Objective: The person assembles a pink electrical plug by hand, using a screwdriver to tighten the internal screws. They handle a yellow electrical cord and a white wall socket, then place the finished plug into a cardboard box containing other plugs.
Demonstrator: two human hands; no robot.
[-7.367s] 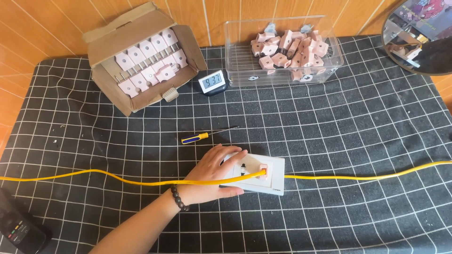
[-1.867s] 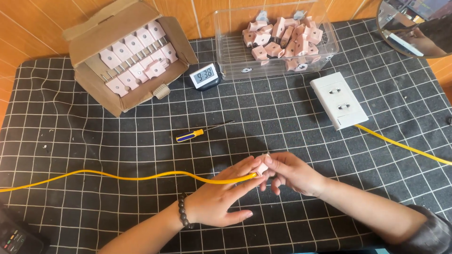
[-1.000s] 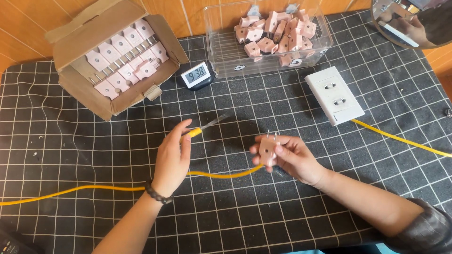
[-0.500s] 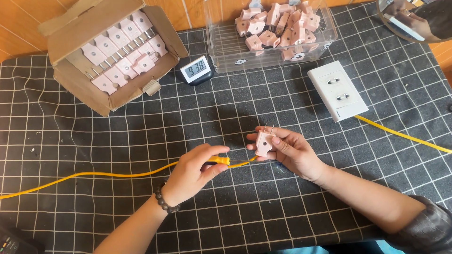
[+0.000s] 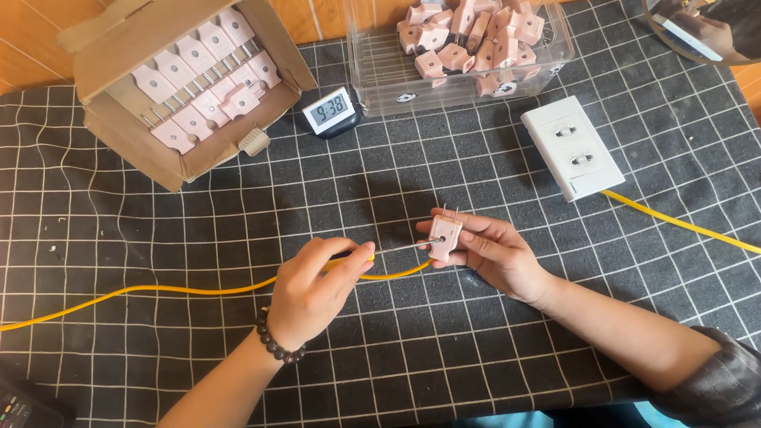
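- The plug (image 5: 444,236) is pale pink plastic, smooth with a soft sheen, and has two bare metal prongs.
- The screwdriver (image 5: 394,250) has a thin shaft of bright metal.
- The cable (image 5: 190,289) has a smooth yellow plastic jacket.
- The mat (image 5: 396,174) is black with a white grid, matt and creased like cloth.
- The socket box (image 5: 572,146) is glossy white plastic.
- The carton (image 5: 135,55) is matt brown cardboard.
- The bin (image 5: 380,75) is clear glossy plastic.
- The bracelet (image 5: 273,347) has dark polished beads.
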